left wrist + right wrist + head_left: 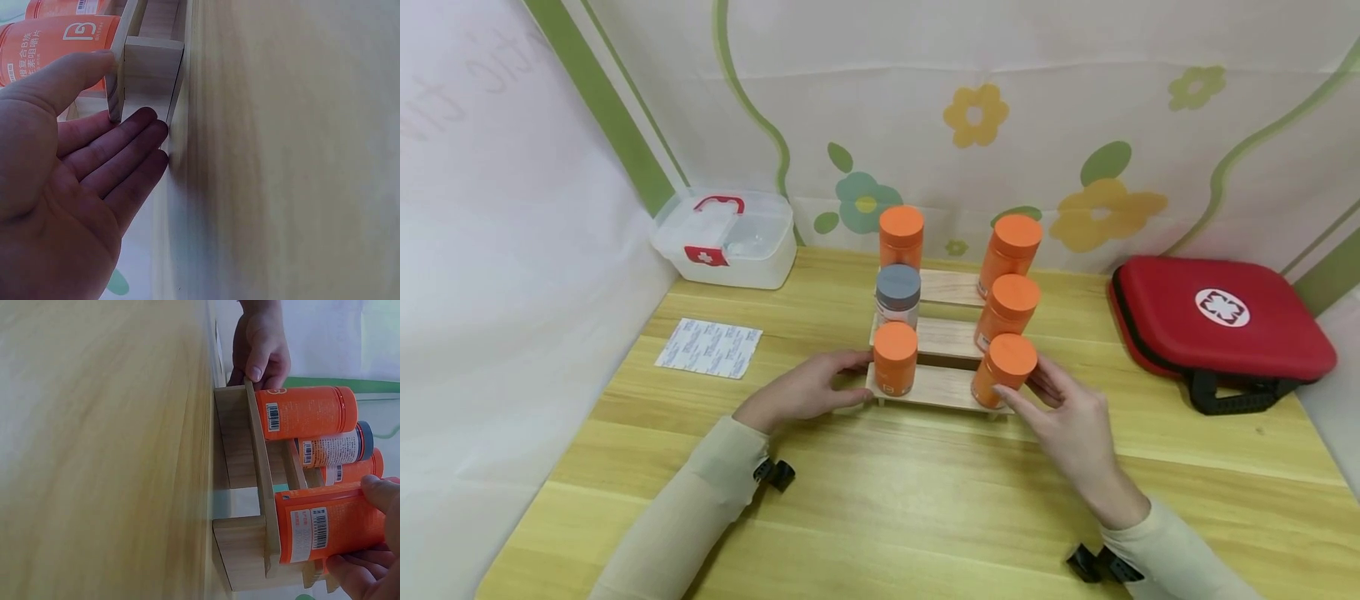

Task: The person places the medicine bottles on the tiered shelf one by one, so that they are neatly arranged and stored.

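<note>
A three-step wooden rack (946, 387) stands on the table, bearing orange-lidded bottles and one grey-lidded bottle (898, 293). My left hand (805, 387) is at the rack's left end. In the left wrist view its thumb lies at the board's edge (115, 94), with the fingers on the underside. Beside that hand an orange bottle (895, 358) stands upright on the front step. On the right, my right hand (1075, 425) holds the front orange bottle (331, 525) between thumb and fingers. That bottle's base is at the front step, and it leans slightly in the head view.
A white first-aid box (737, 258) with a red handle stands at the back left. In front of it lies a printed white sheet (709, 347). A red first-aid case (1217, 317) lies on the right. A flowered curtain (880, 108) hangs behind the table.
</note>
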Demonstrator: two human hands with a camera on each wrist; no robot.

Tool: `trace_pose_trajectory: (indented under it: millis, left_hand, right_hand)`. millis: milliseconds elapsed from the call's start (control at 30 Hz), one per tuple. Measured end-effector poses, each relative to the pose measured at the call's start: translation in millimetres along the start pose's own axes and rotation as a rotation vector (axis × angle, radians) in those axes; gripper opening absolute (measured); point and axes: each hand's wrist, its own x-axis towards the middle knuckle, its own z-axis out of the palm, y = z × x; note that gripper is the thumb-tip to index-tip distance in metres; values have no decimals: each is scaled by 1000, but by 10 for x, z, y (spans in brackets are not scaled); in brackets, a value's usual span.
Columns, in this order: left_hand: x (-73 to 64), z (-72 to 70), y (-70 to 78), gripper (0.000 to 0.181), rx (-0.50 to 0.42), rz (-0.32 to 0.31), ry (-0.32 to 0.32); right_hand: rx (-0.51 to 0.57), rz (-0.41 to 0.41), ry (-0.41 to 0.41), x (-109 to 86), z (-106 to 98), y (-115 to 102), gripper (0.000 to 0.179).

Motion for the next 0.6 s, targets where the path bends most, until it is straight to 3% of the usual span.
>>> trace_pose_trajectory:
  millis: [600]
  left_hand:
    - [-5, 7, 12, 67, -4, -13, 3]
  right_hand:
    - [-3, 29, 5, -14, 18, -6, 64]
